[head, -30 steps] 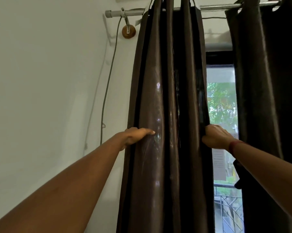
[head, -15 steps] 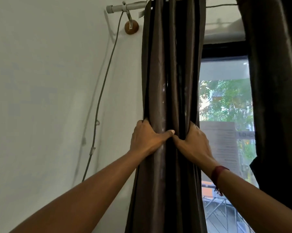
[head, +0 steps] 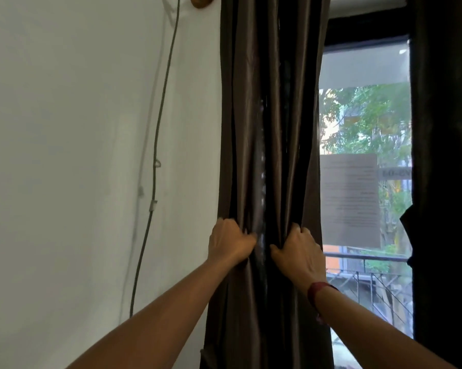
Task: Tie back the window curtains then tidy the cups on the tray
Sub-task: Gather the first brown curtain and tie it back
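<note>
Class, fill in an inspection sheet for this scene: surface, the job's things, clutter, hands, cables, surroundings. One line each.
Surface: nothing seen.
Job's things: gathered curtain hangs bunched; second curtain at the right edge; no tray or cups in view.
Clutter: nothing seen.
Hands: left hand and right hand grip the gathered curtain's folds, side by side.
Cables: grey cable runs down the white wall, clipped.
Surroundings: window with a paper notice on the glass; trees outside.

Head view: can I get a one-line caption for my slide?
Left hand and right hand grip the bunched brown curtain beside the window.
</note>
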